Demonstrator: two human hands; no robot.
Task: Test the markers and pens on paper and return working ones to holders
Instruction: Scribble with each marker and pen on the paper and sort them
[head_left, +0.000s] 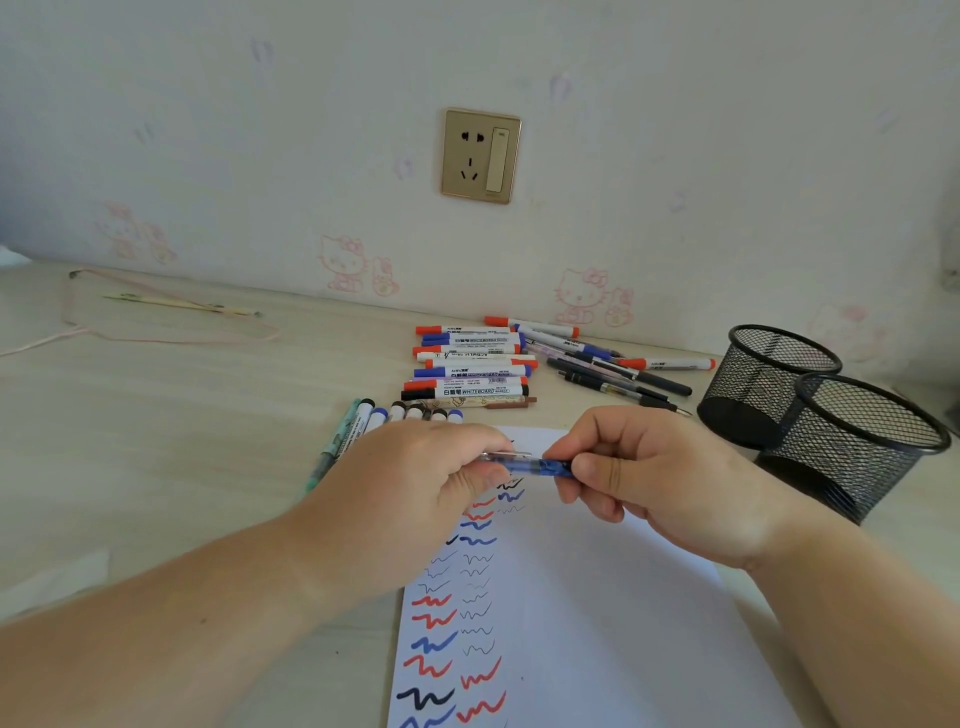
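I see both hands meeting over the paper (597, 597): left hand (415, 483) and right hand (654, 483) each pinch an end of one blue pen (530, 464), held level.

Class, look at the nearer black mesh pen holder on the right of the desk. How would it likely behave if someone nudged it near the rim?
The nearer mesh holder looks empty and open-weave, so it is probably light and might slide or tip. It appears close to or touching the farther holder, which may brace it.

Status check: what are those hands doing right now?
Both hands, left and right, grip blue pen over scribbled paper. Mesh holders empty. Nothing in the way.
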